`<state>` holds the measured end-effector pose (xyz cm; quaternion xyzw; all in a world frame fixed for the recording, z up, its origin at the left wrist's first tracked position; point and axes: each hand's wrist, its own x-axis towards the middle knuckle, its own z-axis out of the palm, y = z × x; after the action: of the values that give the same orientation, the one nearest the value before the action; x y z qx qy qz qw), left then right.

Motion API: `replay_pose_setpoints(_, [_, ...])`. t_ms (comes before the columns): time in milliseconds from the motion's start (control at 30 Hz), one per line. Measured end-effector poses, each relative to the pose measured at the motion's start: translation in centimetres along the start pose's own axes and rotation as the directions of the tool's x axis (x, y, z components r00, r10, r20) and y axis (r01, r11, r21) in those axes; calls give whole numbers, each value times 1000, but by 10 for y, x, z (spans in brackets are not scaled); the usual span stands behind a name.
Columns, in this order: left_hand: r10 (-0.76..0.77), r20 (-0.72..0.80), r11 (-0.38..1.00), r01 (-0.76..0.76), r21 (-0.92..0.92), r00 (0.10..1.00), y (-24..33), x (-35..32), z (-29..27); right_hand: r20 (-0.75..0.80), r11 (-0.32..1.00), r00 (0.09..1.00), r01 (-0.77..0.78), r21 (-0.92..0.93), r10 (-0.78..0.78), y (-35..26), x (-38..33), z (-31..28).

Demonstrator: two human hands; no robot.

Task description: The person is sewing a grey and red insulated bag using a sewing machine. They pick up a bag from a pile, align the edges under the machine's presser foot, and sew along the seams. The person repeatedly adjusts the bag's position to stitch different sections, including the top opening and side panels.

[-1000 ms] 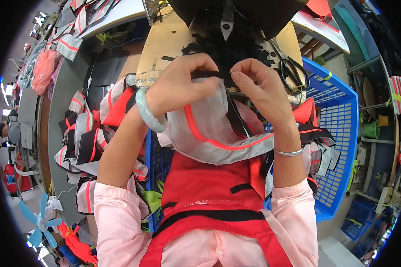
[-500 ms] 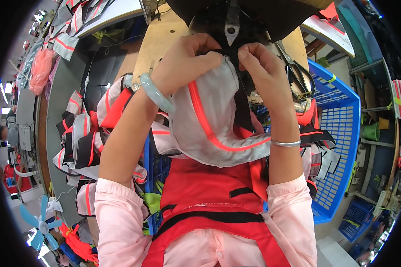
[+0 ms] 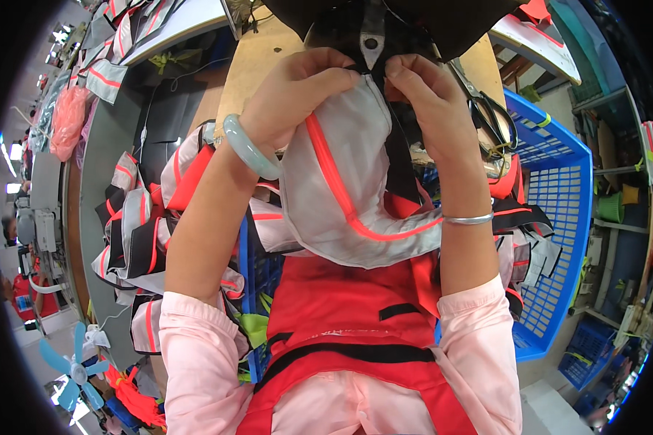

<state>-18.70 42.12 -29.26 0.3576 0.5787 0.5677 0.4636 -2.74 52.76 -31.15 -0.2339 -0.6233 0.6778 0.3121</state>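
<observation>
Grey fabric [image 3: 341, 156], hands [image 3: 286, 90] [image 3: 437, 98] close together, curled

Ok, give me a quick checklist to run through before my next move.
1. Left hand gripping the grey cloth: ok, pinched at its top edge.
2. Right hand gripping the black strip: cannot tell, the dark background hides the fingertips' contact.
3. Cloth lying flat: not ok, it hangs in a curve.
4. Scissors out of both hands: ok, they're to the right of the right hand.
5. Fingertips clear of the pointed metal piece: cannot tell, they look close.
</observation>
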Motion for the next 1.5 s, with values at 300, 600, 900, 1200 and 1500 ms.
replay_pose_setpoints(300, [6, 10, 991, -5, -133, 1000, -1, -6, 1, -84, 986, 996, 38, 164, -25, 6, -2, 2])
replay_pose_setpoints(600, [38, 178, 991, -60, 122, 983, -5, -48, 11, 241, 909, 965, 194, -369, -108, 4, -66, -11])
replay_pose_setpoints(900, [113, 544, 835, -377, 401, 831, -100, -147, -22, 494, 806, 856, 397, -438, -153, 1, -198, 1])
replay_pose_setpoints(1200, [309, 294, 727, -424, 540, 904, -73, -243, 43, 305, 930, 950, 50, -364, 68, -31, -249, -31])
replay_pose_setpoints(1500, [403, 377, 611, -552, 567, 834, -3, -183, 61, 490, 376, 807, 588, -716, -329, -62, -183, 14])
